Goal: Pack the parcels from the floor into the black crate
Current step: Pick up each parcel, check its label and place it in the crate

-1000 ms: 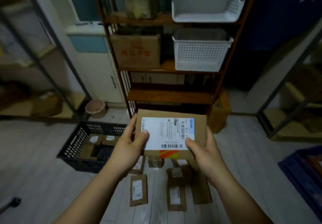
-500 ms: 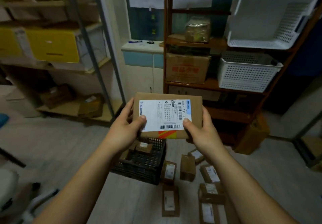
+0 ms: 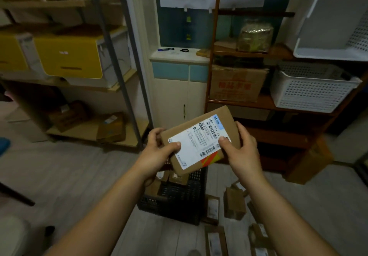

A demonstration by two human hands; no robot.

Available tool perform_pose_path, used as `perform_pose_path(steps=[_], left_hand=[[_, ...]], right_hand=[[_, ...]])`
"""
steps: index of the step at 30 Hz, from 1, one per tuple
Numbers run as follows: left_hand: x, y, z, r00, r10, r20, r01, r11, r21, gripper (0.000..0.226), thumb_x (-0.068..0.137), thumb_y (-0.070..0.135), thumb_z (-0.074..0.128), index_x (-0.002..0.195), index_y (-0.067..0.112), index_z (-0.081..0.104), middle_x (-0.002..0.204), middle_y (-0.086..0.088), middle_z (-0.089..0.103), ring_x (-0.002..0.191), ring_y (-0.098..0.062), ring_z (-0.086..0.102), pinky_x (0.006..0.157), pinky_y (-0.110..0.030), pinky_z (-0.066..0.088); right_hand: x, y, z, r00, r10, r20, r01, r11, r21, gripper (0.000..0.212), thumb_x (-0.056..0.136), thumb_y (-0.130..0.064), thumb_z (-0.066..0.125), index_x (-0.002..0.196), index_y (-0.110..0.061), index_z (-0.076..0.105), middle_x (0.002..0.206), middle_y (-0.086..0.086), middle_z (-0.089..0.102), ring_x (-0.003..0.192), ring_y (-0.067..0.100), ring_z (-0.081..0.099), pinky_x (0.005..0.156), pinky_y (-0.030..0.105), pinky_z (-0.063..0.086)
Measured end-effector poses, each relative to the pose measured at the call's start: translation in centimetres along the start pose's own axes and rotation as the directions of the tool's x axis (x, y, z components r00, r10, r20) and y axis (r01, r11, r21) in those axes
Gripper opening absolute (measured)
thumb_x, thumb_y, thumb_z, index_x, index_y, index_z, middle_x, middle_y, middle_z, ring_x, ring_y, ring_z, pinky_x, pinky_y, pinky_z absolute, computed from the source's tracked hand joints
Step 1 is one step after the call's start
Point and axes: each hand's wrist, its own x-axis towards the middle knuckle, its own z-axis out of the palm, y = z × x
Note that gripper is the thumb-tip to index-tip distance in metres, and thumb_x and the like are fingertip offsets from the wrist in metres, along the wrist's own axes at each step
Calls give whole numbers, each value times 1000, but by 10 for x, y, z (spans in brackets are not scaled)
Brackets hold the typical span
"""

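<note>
Both hands, left hand [image 3: 157,152] and right hand [image 3: 242,146], are grasping a tilted brown parcel [image 3: 201,139] above the black crate [image 3: 179,198].

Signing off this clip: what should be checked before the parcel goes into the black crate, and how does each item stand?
1. Grip: left hand and right hand both hold the parcel: ok.
2. Label faces up: ok.
3. Parcel over the crate: appears so, though tilted: ok.
4. Free room in the crate: partly hidden by parcel and hand: cannot tell.
5. Floor cleared: loose parcels lie beside the crate: not ok.
</note>
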Motion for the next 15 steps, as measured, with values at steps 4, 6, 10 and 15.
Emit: perform_pose_path(steps=[4,6,10,15], left_hand=[[52,11,-11,991,-120,61,121,993,1,74,65,22,76,128,39,41,123,-9,54,102,-31,63,79,-51,56],[78,18,-16,987,-148,62,149,989,0,63,69,14,73,123,30,45,123,-13,55,97,-32,67,79,-47,57],[128,32,-35,980,-172,98,170,985,29,51,78,10,69,120,21,42,120,-15,58,95,-29,69,77,-40,57],[184,31,-59,961,-193,196,171,977,126,45,82,13,66,121,20,43,125,-12,54,105,-28,63,82,-37,55]], right_hand=[[49,-7,42,998,3,-65,-1,1000,26,82,88,-29,65,151,-30,12,153,-7,11,127,14,38,92,25,41],[71,-9,63,999,24,-28,-23,999,48,93,88,-27,66,151,-33,-2,158,-10,-3,133,16,36,82,21,47],[110,-10,95,1000,9,17,-10,999,33,98,87,-25,67,150,-37,-6,155,-11,-2,117,5,39,50,2,42],[147,-10,125,999,-19,-44,20,1000,13,78,87,-26,67,147,-40,20,122,-7,23,106,6,43,75,8,42]])
